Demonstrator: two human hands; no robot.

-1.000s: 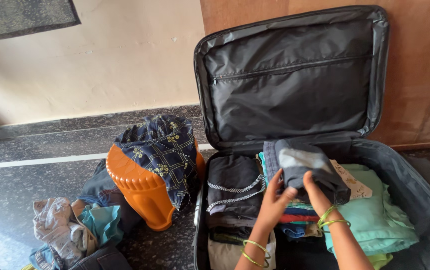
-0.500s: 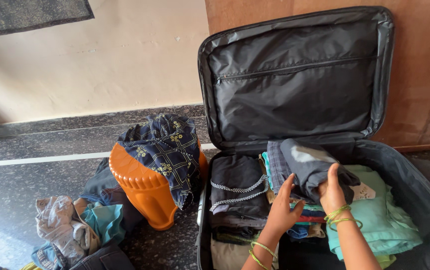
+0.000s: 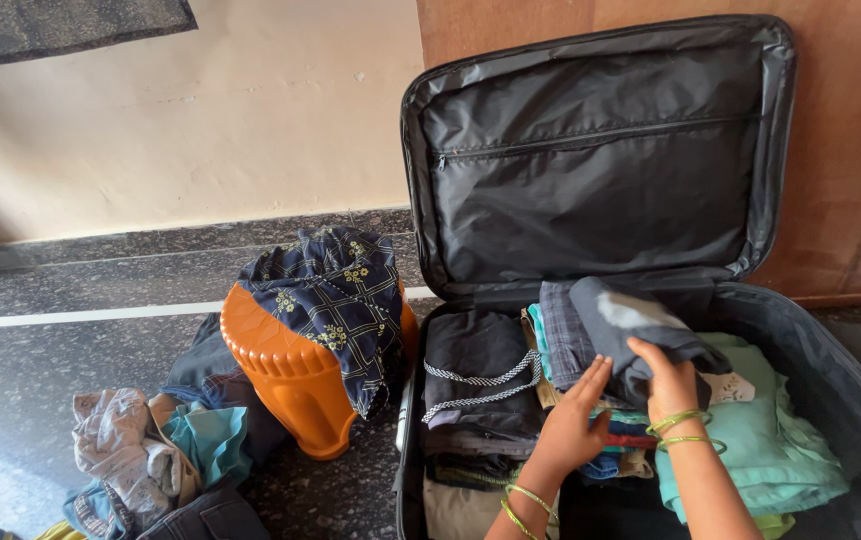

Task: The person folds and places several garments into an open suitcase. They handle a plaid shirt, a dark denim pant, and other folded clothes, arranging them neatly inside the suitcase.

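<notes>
- The right hand point(image 3: 666, 380) has its grip closed on a folded grey garment point(image 3: 631, 325), pressing it onto the middle pile in the suitcase point(image 3: 821, 370).
- The left hand point(image 3: 573, 425) lies flat, fingers spread, against that pile's side.
- A green pile point(image 3: 761, 430) sits right; dark clothes point(image 3: 476, 375) left.
- An orange stool point(image 3: 286, 375) stands on the floor beside.

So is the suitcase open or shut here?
Open. The suitcase has its lid standing up against the wooden panel behind, and folded clothes show in the base.
</notes>
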